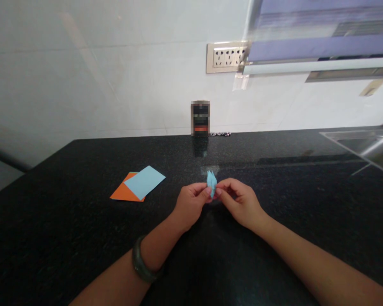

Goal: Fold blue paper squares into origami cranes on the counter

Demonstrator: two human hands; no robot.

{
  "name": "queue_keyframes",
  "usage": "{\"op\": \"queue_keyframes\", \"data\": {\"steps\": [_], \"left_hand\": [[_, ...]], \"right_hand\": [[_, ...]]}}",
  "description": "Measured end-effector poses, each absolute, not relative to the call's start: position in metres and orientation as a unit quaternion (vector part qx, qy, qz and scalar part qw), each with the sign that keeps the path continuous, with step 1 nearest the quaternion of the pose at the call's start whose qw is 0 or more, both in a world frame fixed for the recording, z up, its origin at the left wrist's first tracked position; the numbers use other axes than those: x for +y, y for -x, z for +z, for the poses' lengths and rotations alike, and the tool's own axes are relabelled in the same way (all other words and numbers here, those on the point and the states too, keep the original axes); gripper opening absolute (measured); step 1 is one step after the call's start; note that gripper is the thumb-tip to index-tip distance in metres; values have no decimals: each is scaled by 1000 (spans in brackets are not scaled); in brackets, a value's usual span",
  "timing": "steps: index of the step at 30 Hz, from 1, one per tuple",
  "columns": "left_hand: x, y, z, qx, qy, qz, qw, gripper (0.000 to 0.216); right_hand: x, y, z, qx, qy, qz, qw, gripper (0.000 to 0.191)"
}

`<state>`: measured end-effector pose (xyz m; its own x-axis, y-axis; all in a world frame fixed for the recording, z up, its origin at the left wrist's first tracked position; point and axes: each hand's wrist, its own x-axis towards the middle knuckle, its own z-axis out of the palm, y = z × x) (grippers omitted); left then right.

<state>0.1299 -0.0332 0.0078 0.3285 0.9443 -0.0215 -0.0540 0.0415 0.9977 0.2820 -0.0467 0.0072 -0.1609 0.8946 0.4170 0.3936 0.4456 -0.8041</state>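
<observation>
Between my two hands a small light-blue folded paper (211,180) stands upright, its pointed tips up. My left hand (191,203) pinches it from the left, thumb across its lower part. From the right, my right hand (240,199) grips its lower edge between thumb and fingertips. The fingers partly cover the bottom of the folded paper. Off to the left lie a light-blue paper sheet (146,182) and, partly under it, an orange paper sheet (126,191).
The black speckled countertop (83,238) meets a pale tiled wall (98,76). Against the wall stands a blurred-out dark object (200,119) beside a beaded strand (221,134). A metal sink (376,146) is at right. Above are a socket panel (228,57) and a purple-and-white fixture (319,46).
</observation>
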Motion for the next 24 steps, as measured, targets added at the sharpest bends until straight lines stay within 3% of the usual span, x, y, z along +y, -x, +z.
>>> {"op": "queue_keyframes", "data": {"steps": [4, 10, 17, 19, 24], "left_hand": [[-34, -132, 7, 393, -518, 412, 639, 22], [-35, -133, 5, 407, -559, 411, 594, 21], [-33, -127, 5, 441, -743, 364, 349, 19], [-33, -127, 5, 443, -761, 349, 320, 19], [-33, -128, 4, 420, -673, 366, 488, 20]], "right_hand": [[-45, -282, 1, -649, 477, 319, 499, 10], [-43, -282, -1, -645, 475, 336, 496, 8], [-42, -283, 2, -666, 487, 305, 476, 5], [-41, -283, 3, -679, 487, 284, 470, 3], [-41, -288, 4, -710, 464, 254, 465, 7]]}}
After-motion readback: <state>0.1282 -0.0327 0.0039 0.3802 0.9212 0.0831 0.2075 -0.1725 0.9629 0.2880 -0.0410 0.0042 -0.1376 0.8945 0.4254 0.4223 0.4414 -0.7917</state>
